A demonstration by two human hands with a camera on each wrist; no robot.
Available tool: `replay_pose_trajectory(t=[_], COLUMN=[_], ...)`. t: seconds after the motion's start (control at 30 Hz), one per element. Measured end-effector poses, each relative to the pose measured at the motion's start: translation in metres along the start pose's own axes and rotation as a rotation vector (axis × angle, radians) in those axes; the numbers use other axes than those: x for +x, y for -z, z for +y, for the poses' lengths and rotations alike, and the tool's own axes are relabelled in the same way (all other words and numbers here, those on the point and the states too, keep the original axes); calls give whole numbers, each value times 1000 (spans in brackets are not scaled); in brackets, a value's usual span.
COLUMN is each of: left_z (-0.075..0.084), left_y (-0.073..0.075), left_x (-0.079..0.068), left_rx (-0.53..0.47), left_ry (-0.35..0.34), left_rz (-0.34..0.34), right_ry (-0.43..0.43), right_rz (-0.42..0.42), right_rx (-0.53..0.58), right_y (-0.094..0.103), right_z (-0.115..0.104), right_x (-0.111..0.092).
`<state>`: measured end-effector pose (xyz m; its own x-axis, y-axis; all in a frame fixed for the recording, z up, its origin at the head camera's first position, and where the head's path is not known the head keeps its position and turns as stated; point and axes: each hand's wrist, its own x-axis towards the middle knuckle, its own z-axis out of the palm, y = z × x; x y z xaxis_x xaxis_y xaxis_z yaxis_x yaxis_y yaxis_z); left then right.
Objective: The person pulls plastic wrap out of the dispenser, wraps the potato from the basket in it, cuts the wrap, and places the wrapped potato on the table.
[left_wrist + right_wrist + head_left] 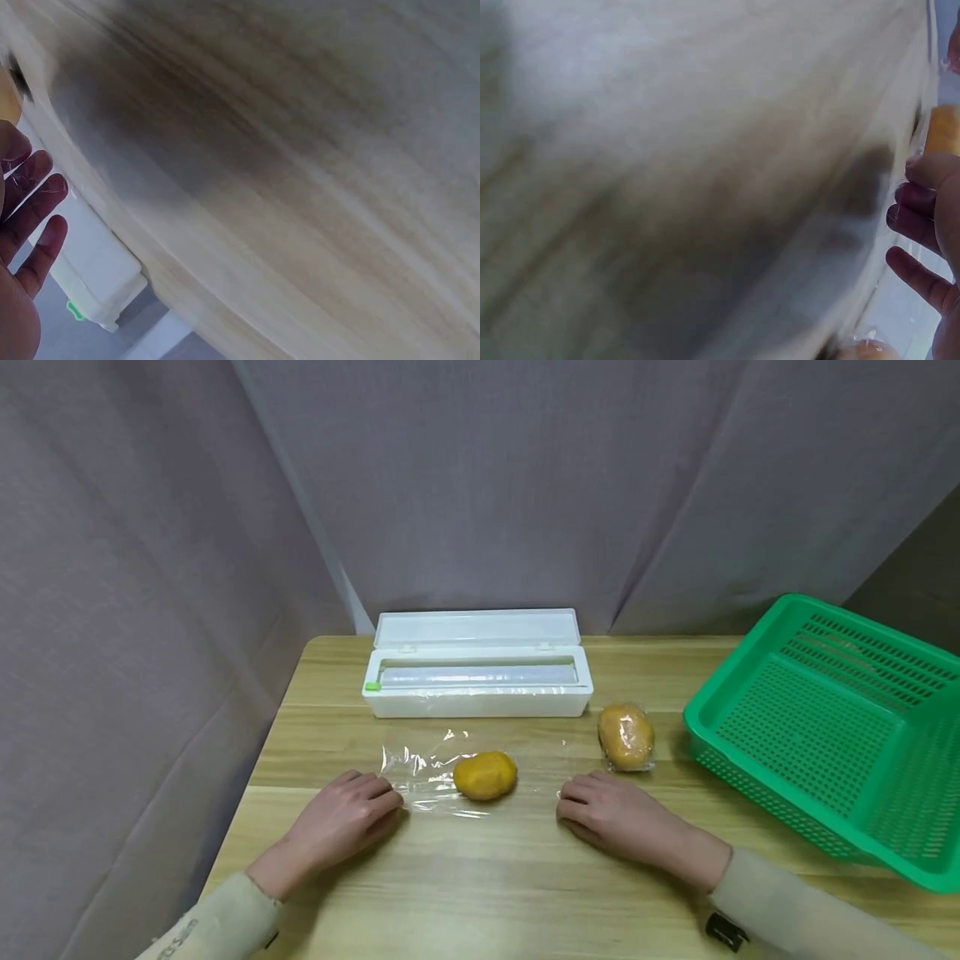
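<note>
A sheet of clear plastic wrap (431, 777) lies on the table in front of its dispenser. On it rests a lumpy yellow oval fruit (485, 776). My left hand (352, 814) pinches the wrap's near left edge; film shows against its fingertips in the left wrist view. At the near right edge, my right hand (626, 822) pinches the wrap between thumb and forefinger, the other fingers (915, 274) spread apart. Behind the fruit stands the white wrap dispenser (480, 703), lid up, with the roll (480, 675) inside and film hanging over its front.
Beyond my right hand lies a second oval fruit (626, 737), wrapped in clear film. A green perforated basket (780, 822) takes up the table's right side. Grey curtains (510, 493) hang behind and to the left of the wooden table (465, 902).
</note>
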<state>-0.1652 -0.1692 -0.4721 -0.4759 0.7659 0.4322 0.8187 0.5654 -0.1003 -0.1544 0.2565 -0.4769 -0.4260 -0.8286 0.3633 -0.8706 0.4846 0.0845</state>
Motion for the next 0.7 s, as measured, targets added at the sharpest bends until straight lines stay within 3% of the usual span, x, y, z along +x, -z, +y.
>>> replay_pose_trajectory(t=[0.4, 0.7], left_z=[-9, -19], left_y=[16, 16], left_x=[14, 26], left_rx=[-111, -240], left_ry=[118, 309], left_rz=[39, -21], right_ry=[-126, -274], right_rz=[95, 66], right_rx=[117, 154], right_y=[19, 18], right_z=[12, 28], right_x=[12, 22])
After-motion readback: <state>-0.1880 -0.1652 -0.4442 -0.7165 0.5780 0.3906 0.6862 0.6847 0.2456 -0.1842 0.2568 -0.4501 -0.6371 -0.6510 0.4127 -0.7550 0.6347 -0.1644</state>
